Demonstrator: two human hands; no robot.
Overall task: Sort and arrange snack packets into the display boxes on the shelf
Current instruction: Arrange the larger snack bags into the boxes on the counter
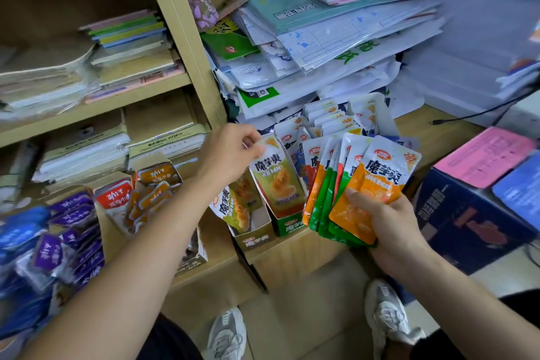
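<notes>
My right hand (388,222) grips a fanned bunch of snack packets (365,184), orange and green ones, low at the right of the shelf. My left hand (233,152) pinches the top of a yellow-green packet (277,178) that stands upright in a green display box (289,225). Just left of it a tan display box (254,238) holds one similar packet (233,207), tilted. Behind them another box holds several white-topped packets (333,120).
Orange and red packets (146,193) fill boxes at the left, next to a heap of purple and blue packets (58,237). A big pile of papers (321,47) towers behind. A dark blue carton (473,213) stands right. My shoes (228,336) show below the shelf edge.
</notes>
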